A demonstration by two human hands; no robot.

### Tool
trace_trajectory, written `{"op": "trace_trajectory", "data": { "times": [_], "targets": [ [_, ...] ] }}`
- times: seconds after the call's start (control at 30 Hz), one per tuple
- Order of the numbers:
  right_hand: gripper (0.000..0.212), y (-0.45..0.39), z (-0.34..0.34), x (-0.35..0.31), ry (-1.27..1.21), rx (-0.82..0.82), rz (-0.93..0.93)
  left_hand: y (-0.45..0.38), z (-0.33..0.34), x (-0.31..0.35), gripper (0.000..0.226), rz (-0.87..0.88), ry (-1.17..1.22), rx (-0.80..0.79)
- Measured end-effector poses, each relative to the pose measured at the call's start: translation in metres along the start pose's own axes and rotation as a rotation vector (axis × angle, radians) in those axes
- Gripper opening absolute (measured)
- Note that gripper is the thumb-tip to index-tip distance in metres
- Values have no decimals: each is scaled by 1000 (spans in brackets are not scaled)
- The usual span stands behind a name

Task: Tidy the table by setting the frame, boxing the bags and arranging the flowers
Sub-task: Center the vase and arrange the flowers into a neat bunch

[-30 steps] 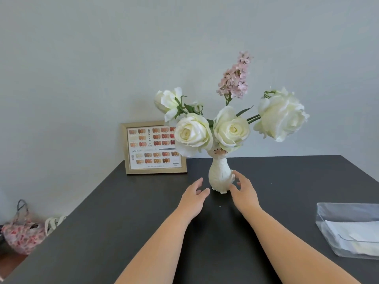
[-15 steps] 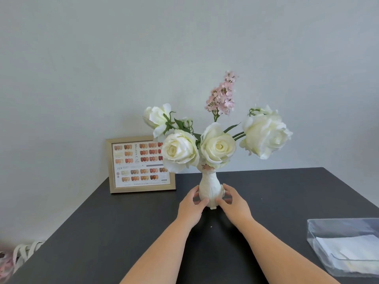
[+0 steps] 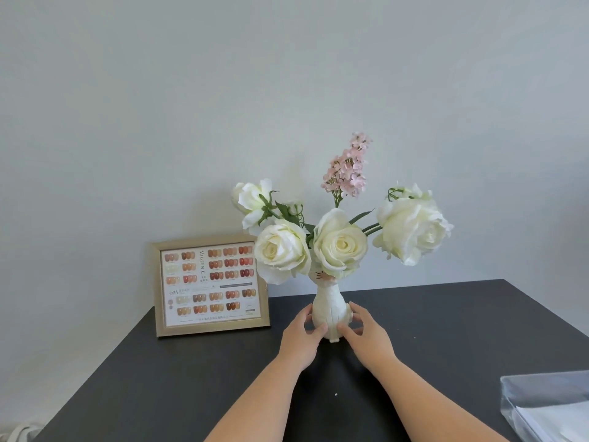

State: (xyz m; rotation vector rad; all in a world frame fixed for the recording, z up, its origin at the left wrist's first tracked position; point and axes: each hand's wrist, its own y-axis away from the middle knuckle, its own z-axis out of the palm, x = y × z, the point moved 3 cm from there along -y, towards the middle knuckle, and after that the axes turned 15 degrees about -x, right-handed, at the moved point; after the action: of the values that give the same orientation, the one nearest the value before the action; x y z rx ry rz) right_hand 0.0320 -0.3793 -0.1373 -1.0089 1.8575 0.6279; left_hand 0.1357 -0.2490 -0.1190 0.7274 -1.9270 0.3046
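hands (image 3: 331, 338) closed onto vase (image 3: 330, 309), roses (image 3: 341, 247) inside

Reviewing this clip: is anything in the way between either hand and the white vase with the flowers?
Nothing visible. The left hand and the right hand already touch the vase on opposite sides, low on its body. The frame stands apart to the left, the clear box far right.
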Motion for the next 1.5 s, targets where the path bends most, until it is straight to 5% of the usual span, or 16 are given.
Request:
{"op": "trace_trajectory", "data": {
  "times": [0.5, 0.67, 0.93, 1.03, 1.2, 1.33, 1.5],
  "targets": [
    [57, -31, 4, 2, 59, 70, 30, -31, -5, 2, 58, -59, -117, 10],
    [75, -31, 4, 3, -25, 96, 18, -27, -4, 4, 63, -47, -74, 13],
    [68, 9, -66, -56, -361, 315, -230, 6, -55, 48, 60, 219, 293, 119],
    [79, 31, -95, -89, -460, 409, -392, 21, -83, 74, 74, 404, 432, 146],
    [96, 50, -110, -130, -378, 415, -542, 32, -111, 110, 88, 563, 513, 241],
    [103, 51, -108, -151, -203, 395, -637, 28, -129, 131, 69, 592, 430, 263],
    [69, 39, -117, -178, -233, 400, -521, 17, -142, 152, 56, 538, 323, 278]
  ]
}}
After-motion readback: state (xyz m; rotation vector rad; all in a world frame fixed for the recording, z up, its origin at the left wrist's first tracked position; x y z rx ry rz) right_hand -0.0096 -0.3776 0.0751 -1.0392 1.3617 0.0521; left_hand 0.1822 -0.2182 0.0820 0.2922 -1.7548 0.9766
